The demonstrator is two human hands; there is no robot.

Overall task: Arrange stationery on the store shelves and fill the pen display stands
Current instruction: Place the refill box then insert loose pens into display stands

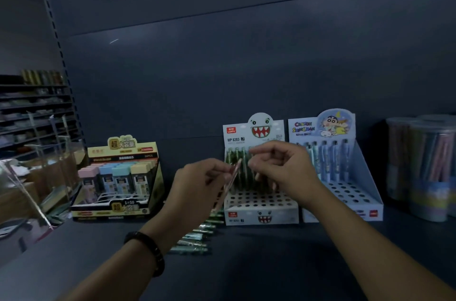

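Left hand (197, 184) pinches a pinkish pen (232, 175) between thumb and fingertips, the barrel slanting down toward the holes of the monster-face display stand (261, 204) just beyond both hands. Right hand (283, 165) hovers over the green pens (244, 170) standing in the back rows of that stand, fingers curled in; whether it has one pinched or only touches the tops, the blur won't say. Here's the risk: both hands are crowded close over the same rack, and a knuckle brushing those upright pens could tip them one into the next. The cardboard stand looks light, so a pen that misses its hole and jabs the deck may shove it backward. Below the left wrist, loose pens (197, 236) lie in a heap on the shelf (271, 263); a dropping forearm could sweep them toward the edge. The blue cartoon stand (345, 192) sits just right of the right hand, close against its neighbour, so a nudge may carry across.
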